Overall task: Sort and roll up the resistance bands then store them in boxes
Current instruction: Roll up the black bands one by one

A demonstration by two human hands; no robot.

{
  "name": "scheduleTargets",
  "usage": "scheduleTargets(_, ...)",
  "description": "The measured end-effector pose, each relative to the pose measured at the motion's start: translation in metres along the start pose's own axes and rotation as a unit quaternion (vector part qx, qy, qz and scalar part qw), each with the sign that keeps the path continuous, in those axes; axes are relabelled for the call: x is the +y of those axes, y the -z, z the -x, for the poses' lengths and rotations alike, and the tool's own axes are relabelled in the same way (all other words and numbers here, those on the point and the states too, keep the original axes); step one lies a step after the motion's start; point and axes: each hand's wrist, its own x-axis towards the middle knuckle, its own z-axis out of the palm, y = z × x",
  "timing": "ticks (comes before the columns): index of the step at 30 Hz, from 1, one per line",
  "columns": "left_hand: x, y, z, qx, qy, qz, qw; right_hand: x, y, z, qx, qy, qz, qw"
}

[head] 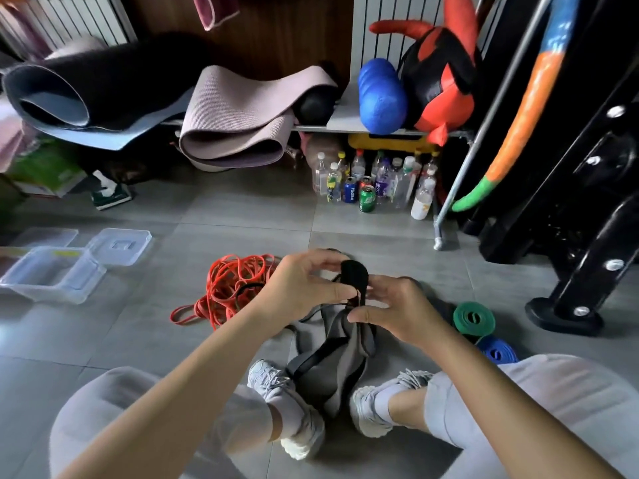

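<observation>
so we keep the black band (pixel 354 276) taut above the grey band (pixel 332 354), left hand (pixel 304 288) and right hand (pixel 394 311) both pinching it, probably mid-roll; wind each turn snug.

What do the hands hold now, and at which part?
The left hand and right hand both pinch the grey resistance band at its rolled-up black top end; the rest hangs down.

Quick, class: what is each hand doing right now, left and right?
Left hand: holds the black band, fingers curled on its roll.
Right hand: pinches the same black band lower down.
</observation>
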Motion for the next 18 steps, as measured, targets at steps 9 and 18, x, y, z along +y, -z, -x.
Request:
scheduleTargets(9,-0.021,0.007,0.01,0.001,0.075,0.128,0.989,-0.008,0.011,0.008,0.033,0.012,0.057,0.998)
scheduleTargets(18,0.012,-0.011,0.014,-0.063,-0.079,-0.487,0.868,-0.036,0.005,-0.001,-0.085,0.009,0.441,0.893)
